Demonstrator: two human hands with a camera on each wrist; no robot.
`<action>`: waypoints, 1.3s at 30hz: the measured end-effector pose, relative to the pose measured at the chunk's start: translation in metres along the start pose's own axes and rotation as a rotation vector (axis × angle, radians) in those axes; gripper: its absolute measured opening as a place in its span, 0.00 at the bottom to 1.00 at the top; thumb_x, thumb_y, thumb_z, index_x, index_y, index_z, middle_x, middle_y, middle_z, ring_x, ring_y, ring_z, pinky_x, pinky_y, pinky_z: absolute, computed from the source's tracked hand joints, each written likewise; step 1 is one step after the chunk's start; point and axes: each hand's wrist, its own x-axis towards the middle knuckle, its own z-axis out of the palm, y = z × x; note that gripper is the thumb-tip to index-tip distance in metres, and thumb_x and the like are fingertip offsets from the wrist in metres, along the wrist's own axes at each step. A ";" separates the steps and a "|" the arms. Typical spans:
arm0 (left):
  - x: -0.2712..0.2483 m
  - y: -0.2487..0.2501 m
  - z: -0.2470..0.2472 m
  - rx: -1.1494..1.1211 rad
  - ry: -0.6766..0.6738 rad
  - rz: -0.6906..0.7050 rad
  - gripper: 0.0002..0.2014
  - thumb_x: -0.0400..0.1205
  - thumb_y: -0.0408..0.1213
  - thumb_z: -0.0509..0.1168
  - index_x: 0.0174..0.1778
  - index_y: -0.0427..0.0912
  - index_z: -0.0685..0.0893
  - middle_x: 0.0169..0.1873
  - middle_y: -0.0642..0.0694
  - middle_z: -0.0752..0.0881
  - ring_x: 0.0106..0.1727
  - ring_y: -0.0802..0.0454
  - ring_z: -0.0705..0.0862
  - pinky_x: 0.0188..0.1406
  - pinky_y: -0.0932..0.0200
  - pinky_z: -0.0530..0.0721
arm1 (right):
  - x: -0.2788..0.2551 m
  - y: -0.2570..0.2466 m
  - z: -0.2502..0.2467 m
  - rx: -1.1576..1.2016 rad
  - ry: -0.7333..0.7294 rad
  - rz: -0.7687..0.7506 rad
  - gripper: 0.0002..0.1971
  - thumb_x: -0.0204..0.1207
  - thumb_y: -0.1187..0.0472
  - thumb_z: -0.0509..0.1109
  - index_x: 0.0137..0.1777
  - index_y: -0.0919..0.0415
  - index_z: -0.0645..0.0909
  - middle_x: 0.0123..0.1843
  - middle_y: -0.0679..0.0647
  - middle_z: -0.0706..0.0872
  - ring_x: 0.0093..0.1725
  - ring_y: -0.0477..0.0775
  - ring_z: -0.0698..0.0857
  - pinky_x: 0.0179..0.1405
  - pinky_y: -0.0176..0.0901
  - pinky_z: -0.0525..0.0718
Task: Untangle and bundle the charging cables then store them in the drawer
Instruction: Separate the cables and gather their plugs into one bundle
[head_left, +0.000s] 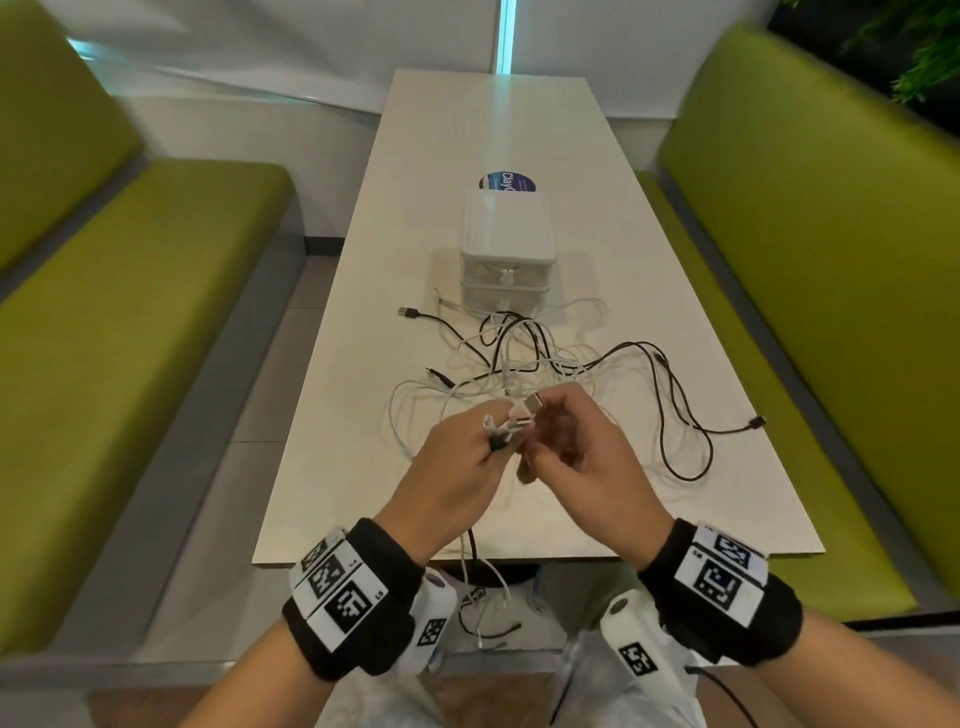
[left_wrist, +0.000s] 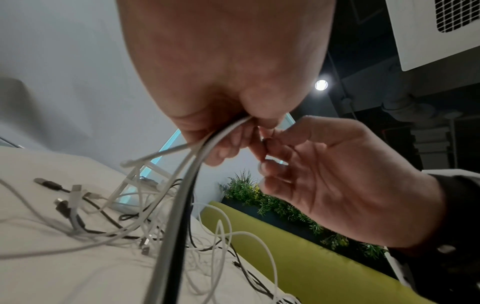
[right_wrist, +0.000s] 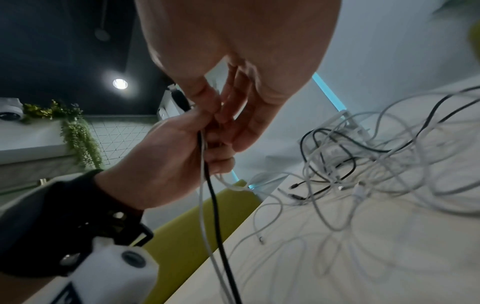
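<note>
A tangle of white and black charging cables (head_left: 545, 358) lies on the table in front of a small white drawer unit (head_left: 504, 249), whose two drawers are closed. My left hand (head_left: 498, 431) hovers over the near part of the table and grips a bunch of cables (left_wrist: 197, 160). A white and a black cable (right_wrist: 215, 205) hang from it past the table edge. My right hand (head_left: 545, 415) meets it fingertip to fingertip and pinches a white USB plug (head_left: 535, 402) sticking up between the two hands. The wrist views show the fingers (right_wrist: 233, 115) closed together around the cable ends.
The long white table (head_left: 363, 493) runs away from me, with a round dark sticker (head_left: 509, 182) behind the drawer unit. Green benches stand on the left (head_left: 130, 312) and right (head_left: 805, 260). One black cable loops out toward the table's right edge (head_left: 691, 431).
</note>
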 end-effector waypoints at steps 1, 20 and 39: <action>-0.002 0.001 -0.002 -0.022 0.034 -0.001 0.11 0.85 0.49 0.54 0.38 0.63 0.78 0.32 0.57 0.81 0.36 0.59 0.80 0.36 0.61 0.74 | 0.001 0.000 0.006 -0.001 0.008 0.023 0.13 0.72 0.67 0.66 0.52 0.50 0.74 0.40 0.54 0.85 0.36 0.59 0.87 0.42 0.62 0.87; -0.010 0.010 -0.032 -0.385 0.239 -0.037 0.28 0.80 0.69 0.51 0.26 0.49 0.70 0.21 0.56 0.70 0.24 0.59 0.65 0.27 0.63 0.64 | 0.013 0.035 0.025 -0.859 -0.194 -0.275 0.13 0.81 0.53 0.58 0.60 0.47 0.81 0.40 0.45 0.84 0.39 0.49 0.72 0.32 0.44 0.74; -0.001 -0.008 -0.012 0.179 -0.109 -0.125 0.10 0.80 0.35 0.62 0.51 0.45 0.88 0.34 0.53 0.86 0.37 0.53 0.82 0.37 0.55 0.77 | 0.016 0.026 0.005 -0.115 -0.167 0.128 0.12 0.72 0.62 0.58 0.26 0.59 0.71 0.24 0.41 0.76 0.27 0.43 0.69 0.29 0.36 0.66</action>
